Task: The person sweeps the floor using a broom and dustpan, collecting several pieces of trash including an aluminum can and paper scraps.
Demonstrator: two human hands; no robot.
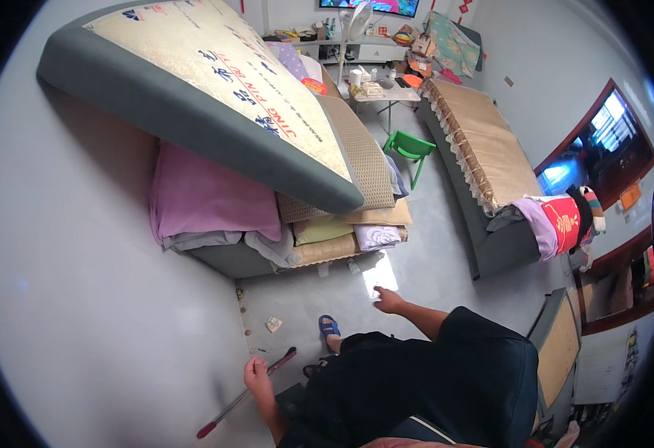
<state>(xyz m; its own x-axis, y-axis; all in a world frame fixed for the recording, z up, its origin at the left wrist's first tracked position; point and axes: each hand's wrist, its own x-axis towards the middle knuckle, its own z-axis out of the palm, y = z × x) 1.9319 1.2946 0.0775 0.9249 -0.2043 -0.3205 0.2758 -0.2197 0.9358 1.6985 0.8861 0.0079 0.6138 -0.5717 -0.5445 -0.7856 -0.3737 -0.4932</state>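
My left hand (257,373) is low on the left by the wall, its fingers curled and no object visible in them. Behind its wrist runs a long-handled tool (236,404) with a red grip, a metal shaft and a dark head; I see no grip on it. My right hand (388,301) hangs over the tiled floor (428,269), empty, with its fingers loosely apart. Ahead, a large grey-edged upholstered panel (215,140) with a printed cream underside lies tilted across a sofa. Beneath it are a purple cloth (215,190), a woven mat (360,151) and a folded lilac cloth (377,237).
A green plastic chair (411,147) stands between the sofas, near a small cluttered table (386,95) and a standing fan (355,25). Along the right is another sofa (481,140) with a tan cover. A small paper piece (274,323) lies near my blue sandal (328,326).
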